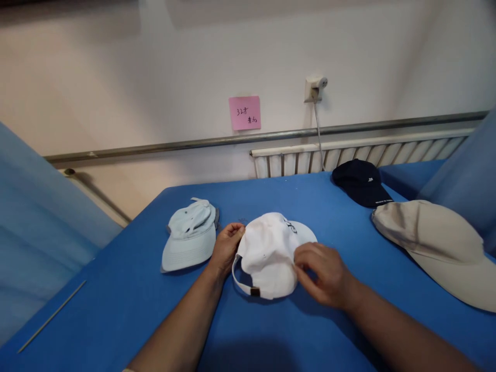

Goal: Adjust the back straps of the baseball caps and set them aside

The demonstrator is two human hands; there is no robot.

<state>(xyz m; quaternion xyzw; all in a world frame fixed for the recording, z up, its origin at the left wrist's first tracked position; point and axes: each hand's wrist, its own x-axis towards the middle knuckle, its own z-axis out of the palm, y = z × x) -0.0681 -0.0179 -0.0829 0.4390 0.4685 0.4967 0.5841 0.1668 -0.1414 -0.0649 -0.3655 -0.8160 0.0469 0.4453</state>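
Observation:
A white baseball cap [269, 248] is between my hands over the blue table, its strap and dark buckle facing me and its brim pointing to the far right. Dark lettering shows on its front. My left hand [227, 248] pinches the cap's left edge, thumb against the fabric. On the other side, my right hand [323, 271] has its fingertips closed on the cap's right edge near the brim. A pale blue cap [189, 235] lies just left of my left hand, apparently on top of another cap.
At the right lie a beige cap [437, 243] and a navy cap [360, 181]. A thin stick [52, 316] rests at the table's left. Behind the blue table [155, 325] are a metal rail [217, 141], a radiator [302, 161] and a plugged socket [313, 89]. Blue curtains [34, 232] hang at both sides.

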